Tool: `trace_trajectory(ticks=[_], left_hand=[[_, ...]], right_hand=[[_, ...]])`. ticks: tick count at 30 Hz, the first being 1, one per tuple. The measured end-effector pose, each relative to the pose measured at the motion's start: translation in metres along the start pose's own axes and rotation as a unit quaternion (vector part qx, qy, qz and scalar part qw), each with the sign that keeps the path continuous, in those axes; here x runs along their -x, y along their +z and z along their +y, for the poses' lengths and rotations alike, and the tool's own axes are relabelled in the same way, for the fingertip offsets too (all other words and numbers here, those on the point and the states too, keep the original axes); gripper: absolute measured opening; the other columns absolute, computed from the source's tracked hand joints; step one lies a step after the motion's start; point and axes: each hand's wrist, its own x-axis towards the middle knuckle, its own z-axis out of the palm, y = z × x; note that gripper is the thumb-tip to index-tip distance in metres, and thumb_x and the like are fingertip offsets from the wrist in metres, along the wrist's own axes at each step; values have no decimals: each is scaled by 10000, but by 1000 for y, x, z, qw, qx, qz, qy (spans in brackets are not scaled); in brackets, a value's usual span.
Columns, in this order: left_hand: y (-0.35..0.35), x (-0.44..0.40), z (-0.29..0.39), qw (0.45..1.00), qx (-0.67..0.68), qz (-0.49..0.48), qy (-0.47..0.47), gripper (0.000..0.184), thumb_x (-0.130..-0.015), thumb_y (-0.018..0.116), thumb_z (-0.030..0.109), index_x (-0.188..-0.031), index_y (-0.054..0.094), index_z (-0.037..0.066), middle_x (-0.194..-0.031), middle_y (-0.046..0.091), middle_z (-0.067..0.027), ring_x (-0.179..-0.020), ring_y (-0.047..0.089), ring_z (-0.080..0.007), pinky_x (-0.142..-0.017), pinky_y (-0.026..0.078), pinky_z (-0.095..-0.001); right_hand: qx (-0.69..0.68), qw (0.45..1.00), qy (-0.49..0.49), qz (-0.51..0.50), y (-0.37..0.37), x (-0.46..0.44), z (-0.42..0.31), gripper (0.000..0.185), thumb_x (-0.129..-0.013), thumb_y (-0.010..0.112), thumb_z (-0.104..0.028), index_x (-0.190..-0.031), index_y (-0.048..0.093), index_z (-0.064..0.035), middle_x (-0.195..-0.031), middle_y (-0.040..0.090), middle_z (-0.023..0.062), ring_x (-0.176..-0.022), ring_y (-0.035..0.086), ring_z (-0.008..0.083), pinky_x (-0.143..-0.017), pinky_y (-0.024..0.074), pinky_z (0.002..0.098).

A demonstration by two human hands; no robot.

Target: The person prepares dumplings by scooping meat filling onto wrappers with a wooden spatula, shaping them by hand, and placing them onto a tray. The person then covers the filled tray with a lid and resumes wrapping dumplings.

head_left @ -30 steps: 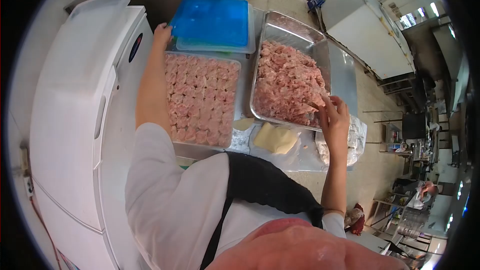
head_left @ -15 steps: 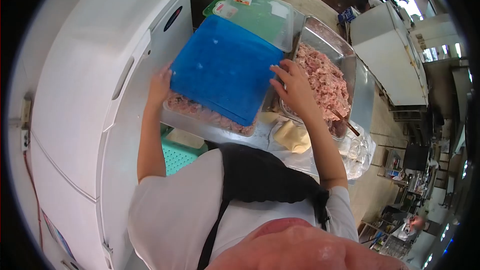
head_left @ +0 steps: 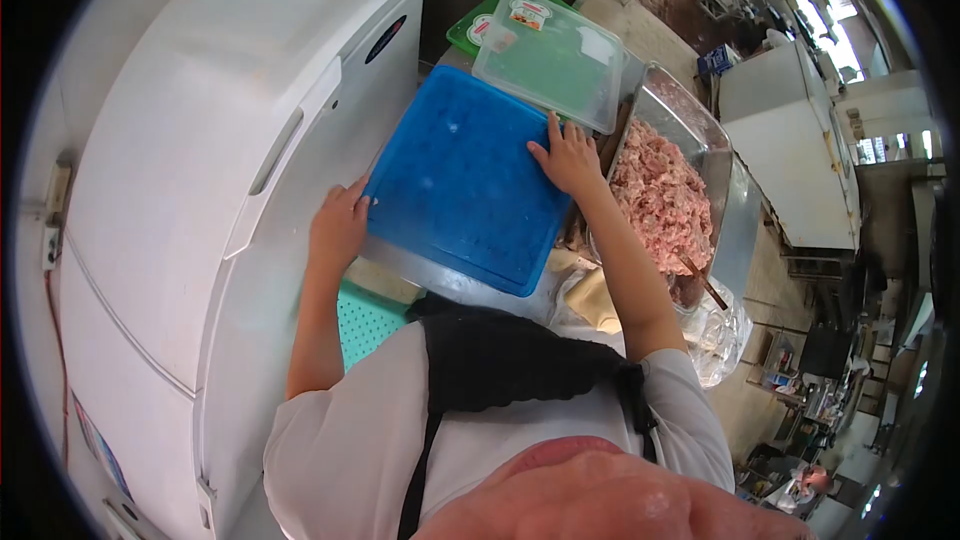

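Note:
A blue plastic lid [head_left: 465,180] lies flat over the container of ground meat, hiding the meat inside. My left hand [head_left: 341,224] is at the lid's left edge, fingers bent against the rim. On the upper right part of the lid rests my right hand [head_left: 570,156], its fingers spread and pointing away from me. To the right of the lid stands a deep metal tray [head_left: 727,150] heaped with pink ground meat [head_left: 660,195]. A brown handle [head_left: 708,285] sticks out of the near end of that meat.
Behind the blue lid lie a clear lid [head_left: 550,55] and a green lid [head_left: 465,30]. A white refrigerator [head_left: 265,180] borders my left side. Nearer me are a crumpled plastic bag [head_left: 725,340], a yellowish bundle [head_left: 592,300] and a turquoise perforated stool [head_left: 365,325].
The blue lid has come down toward me and now covers the meat strip that showed at the container's near side. My right hand has shifted from the lid's edge onto its top.

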Motion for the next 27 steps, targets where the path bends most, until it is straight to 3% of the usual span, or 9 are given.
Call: trace_trajectory(ticks=[3, 7, 9, 11, 14, 15, 21, 24, 27], left_hand=[[-6, -36, 8, 991, -53, 86, 85, 281, -907, 584, 211, -1170, 641, 128, -1039, 618, -153, -952, 593, -372, -804, 493, -436], [47, -161, 19, 960, 85, 116, 241, 273, -925, 575, 260, -1124, 646, 88, -1052, 628, -174, -968, 591, -384, -835, 477, -450], [83, -227, 24, 965, 102, 105, 219, 321, -936, 547, 320, -1129, 641, 80, -1066, 643, -174, -992, 599, -383, -848, 475, -454], [95, -261, 48, 987, 116, 4, 112, 326, -943, 499, 312, -1125, 630, 76, -1089, 651, -176, -1020, 606, -379, -870, 474, -456], [116, -287, 59, 999, 11, -40, 16, 308, -936, 455, 274, -1115, 621, 87, -1131, 650, -168, -1050, 609, -368, -891, 472, -460], [119, -289, 58, 998, 27, -41, 25, 298, -933, 446, 259, -1109, 620, 92, -1132, 652, -162, -1051, 611, -366, -897, 471, -462], [135, -307, 40, 994, 47, -62, 74, 300, -925, 426, 235, -1148, 592, 123, -1145, 654, -151, -1077, 609, -363, -924, 465, -463], [136, -306, 40, 997, 22, -57, 55, 333, -926, 427, 233, -1217, 556, 134, -1155, 647, -164, -1078, 606, -374, -924, 466, -464], [115, -284, 70, 999, -7, -18, 29, 369, -932, 427, 233, -1280, 514, 144, -1175, 633, -179, -1075, 602, -386, -913, 465, -480]], right_hand=[[18, 1000, -9, -13, -1, -2, -1, 772, -922, 467, -568, -1443, 346, -11, -1271, 512, 292, -1201, 491, 439, -974, 393, 553], [22, 999, -8, -37, -4, -5, 0, 791, -915, 475, -574, -1446, 337, -4, -1218, 531, 298, -1133, 529, 434, -949, 416, 534], [22, 998, -4, -67, -10, -8, 0, 805, -907, 486, -582, -1449, 333, -7, -1189, 544, 287, -1094, 549, 419, -934, 428, 522], [36, 997, -11, -72, -12, -8, 1, 823, -897, 495, -593, -1449, 331, -5, -1163, 553, 276, -1064, 560, 404, -916, 440, 508], [28, 992, -6, -123, -25, -11, -1, 838, -906, 483, -596, -1463, 290, -1, -1217, 526, 299, -1128, 535, 428, -959, 426, 516], [19, 989, -1, -148, -28, -12, -1, 841, -912, 474, -595, -1470, 269, 0, -1251, 510, 314, -1168, 519, 444, -984, 416, 524], [29, 994, -12, -106, -20, -12, -1, 887, -859, 542, -614, -1450, 322, 10, -1145, 557, 264, -1049, 568, 395, -905, 452, 493], [25, 989, -2, -145, -27, -14, -5, 904, -859, 525, -631, -1452, 312, 17, -1194, 527, 295, -1105, 536, 421, -943, 432, 505], [38, 994, 19, -97, -10, -10, -9, 907, -866, 498, -645, -1449, 315, 26, -1292, 457, 347, -1209, 465, 466, -1000, 384, 525]])
